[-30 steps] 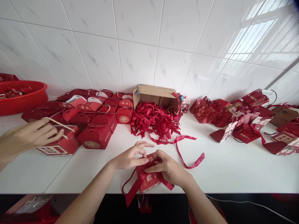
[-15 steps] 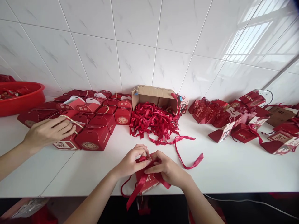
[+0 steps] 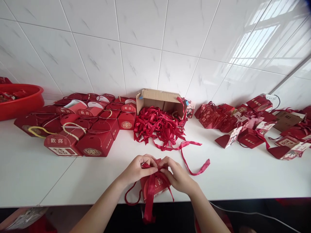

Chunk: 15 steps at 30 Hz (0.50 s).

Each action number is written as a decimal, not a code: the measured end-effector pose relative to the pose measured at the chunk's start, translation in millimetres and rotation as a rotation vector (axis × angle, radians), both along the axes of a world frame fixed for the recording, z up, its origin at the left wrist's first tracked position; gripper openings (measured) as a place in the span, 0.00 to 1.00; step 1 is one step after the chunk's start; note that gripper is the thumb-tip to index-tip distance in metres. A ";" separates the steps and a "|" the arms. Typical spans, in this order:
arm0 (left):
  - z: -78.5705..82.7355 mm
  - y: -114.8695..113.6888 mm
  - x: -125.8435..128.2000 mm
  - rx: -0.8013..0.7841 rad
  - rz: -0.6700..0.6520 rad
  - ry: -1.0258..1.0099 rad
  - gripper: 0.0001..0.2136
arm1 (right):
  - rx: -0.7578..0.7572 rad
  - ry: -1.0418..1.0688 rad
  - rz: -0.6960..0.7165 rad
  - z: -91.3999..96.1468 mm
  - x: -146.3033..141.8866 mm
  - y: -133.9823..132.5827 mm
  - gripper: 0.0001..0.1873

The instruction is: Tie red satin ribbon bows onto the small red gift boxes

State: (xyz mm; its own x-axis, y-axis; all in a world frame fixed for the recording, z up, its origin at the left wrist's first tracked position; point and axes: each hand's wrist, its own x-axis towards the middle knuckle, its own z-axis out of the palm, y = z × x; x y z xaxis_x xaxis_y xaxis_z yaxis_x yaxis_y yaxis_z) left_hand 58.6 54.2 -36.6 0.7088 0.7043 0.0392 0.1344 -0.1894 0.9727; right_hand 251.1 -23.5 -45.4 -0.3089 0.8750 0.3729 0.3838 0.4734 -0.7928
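Our left hand (image 3: 136, 169) and right hand (image 3: 179, 177) both pinch the red ribbon (image 3: 149, 197) atop the small gift box (image 3: 160, 185) at the counter's (image 3: 243, 176) near edge; our fingers seem to hide any knot. Behind, a ribbon heap (image 3: 160, 125) spills from a cardboard box (image 3: 157, 99), beside handled boxes (image 3: 97, 142).

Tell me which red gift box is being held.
The small box at the counter's front edge, between the left hand and right hand, both pinching its ribbon.

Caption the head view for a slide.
Left hand and right hand pinch a red ribbon atop a small red box on the white counter.
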 end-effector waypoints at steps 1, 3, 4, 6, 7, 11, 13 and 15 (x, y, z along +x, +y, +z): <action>-1.1 0.1 0.1 -0.005 0.002 -0.001 0.07 | -0.019 0.048 -0.032 -2.1 -0.4 0.0 0.09; -3.5 0.5 0.3 -0.015 0.007 -0.001 0.08 | -0.063 0.142 -0.078 -7.4 -1.1 -0.1 0.06; -4.4 0.6 0.4 -0.021 0.009 0.001 0.09 | -0.084 0.187 -0.091 -10.4 -1.1 -0.2 0.05; -5.6 0.6 0.4 -0.032 0.010 0.010 0.10 | -0.115 0.266 -0.113 -16.5 -0.3 -0.1 0.03; -5.8 0.5 0.3 -0.038 0.009 0.016 0.10 | -0.121 0.299 -0.131 -19.2 0.6 0.1 0.04; -5.9 -0.7 -1.1 -0.045 0.013 0.036 0.07 | -0.140 0.404 -0.216 -27.0 4.2 1.6 0.07; -5.5 -1.4 -2.2 -0.048 0.016 0.040 0.06 | -0.168 0.438 -0.230 -28.7 4.3 2.0 0.08; -4.8 -1.9 -3.2 -0.056 0.011 0.041 0.06 | -0.187 0.452 -0.220 -28.7 3.7 1.5 0.07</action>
